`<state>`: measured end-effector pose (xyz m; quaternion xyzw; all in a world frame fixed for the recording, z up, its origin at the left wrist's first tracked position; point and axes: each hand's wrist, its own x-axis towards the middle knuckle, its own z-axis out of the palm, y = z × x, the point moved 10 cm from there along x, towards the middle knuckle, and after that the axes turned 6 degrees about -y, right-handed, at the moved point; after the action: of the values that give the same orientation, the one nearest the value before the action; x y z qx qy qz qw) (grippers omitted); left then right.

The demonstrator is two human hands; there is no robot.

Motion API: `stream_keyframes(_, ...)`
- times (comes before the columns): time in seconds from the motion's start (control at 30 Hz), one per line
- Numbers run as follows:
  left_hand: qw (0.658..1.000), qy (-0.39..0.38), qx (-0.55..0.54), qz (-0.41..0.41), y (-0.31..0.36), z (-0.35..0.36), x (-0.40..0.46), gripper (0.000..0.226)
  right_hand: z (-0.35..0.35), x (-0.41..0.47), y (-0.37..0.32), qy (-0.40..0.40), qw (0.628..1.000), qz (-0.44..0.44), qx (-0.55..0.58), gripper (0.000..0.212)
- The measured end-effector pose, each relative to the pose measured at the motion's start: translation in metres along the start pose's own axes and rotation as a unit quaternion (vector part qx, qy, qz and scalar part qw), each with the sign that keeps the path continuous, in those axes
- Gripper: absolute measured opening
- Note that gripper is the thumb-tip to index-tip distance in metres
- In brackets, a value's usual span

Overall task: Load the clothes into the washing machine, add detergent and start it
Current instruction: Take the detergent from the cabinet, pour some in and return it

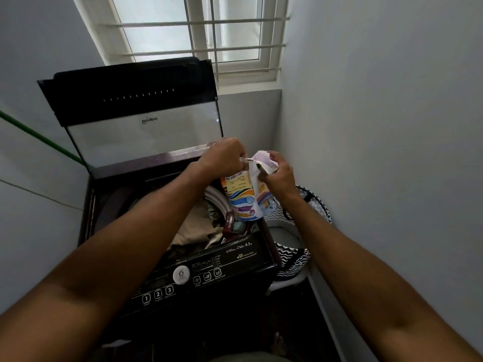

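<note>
A dark top-loading washing machine stands in front of me with its glass lid raised upright. Clothes, beige and patterned, lie in its drum. Over the drum's right side I hold a white detergent packet with colourful print. My left hand grips the packet's top left corner. My right hand pinches the top right flap, which is folded open.
A black-and-white zigzag laundry basket sits to the right of the machine, against the right wall. A barred window is behind the machine. The control panel with buttons and a round dial faces me. Walls close in on both sides.
</note>
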<state>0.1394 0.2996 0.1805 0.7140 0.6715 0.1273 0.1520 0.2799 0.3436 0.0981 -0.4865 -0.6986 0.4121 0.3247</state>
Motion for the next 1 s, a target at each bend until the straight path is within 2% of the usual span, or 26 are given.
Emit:
stream_keyframes(0.07,1.0,0.018,-0.01,-0.004,-0.004,0.001,0.0,0.015,-0.007,0.0,-0.005,-0.002,0.998,0.007,0.055,0.022)
stream_keyframes(0.13,0.996,0.034,-0.076,0.002,-0.012,0.001,-0.005,0.017,-0.022,-0.003,0.0,0.032,0.996,0.027,0.082,0.011)
stream_keyframes(0.2,0.987,0.04,-0.153,0.008,-0.022,0.006,-0.016,0.034,-0.033,-0.003,0.01,0.062,0.993,0.045,0.09,0.007)
stream_keyframes(0.27,0.972,0.028,-0.234,-0.018,-0.039,0.024,-0.029,0.045,-0.038,-0.005,0.018,0.069,0.992,0.062,0.091,0.009)
stream_keyframes(0.4,0.946,0.074,-0.303,-0.087,-0.065,0.048,-0.05,0.02,-0.038,-0.004,0.019,0.044,0.993,0.059,0.093,0.009)
stream_keyframes(0.43,0.942,0.093,-0.311,-0.089,-0.065,0.046,-0.052,0.014,-0.039,-0.003,0.017,0.041,0.993,0.057,0.091,0.008)
stream_keyframes(0.53,0.934,0.123,-0.327,-0.079,-0.058,0.035,-0.052,0.011,-0.049,0.0,0.008,0.068,0.995,0.047,0.061,0.026)
stream_keyframes(0.67,0.922,0.154,-0.349,-0.067,-0.05,0.031,-0.051,0.013,-0.059,0.002,0.004,0.107,0.991,0.043,0.064,0.023)
stream_keyframes(0.83,0.895,0.152,-0.408,-0.099,-0.058,0.053,-0.055,0.012,-0.054,0.0,0.011,0.079,0.996,0.046,0.021,0.03)
stream_keyframes(1.0,0.902,0.186,-0.383,-0.076,-0.05,0.05,-0.053,0.017,-0.062,0.001,0.007,0.072,0.997,0.009,0.015,0.035)
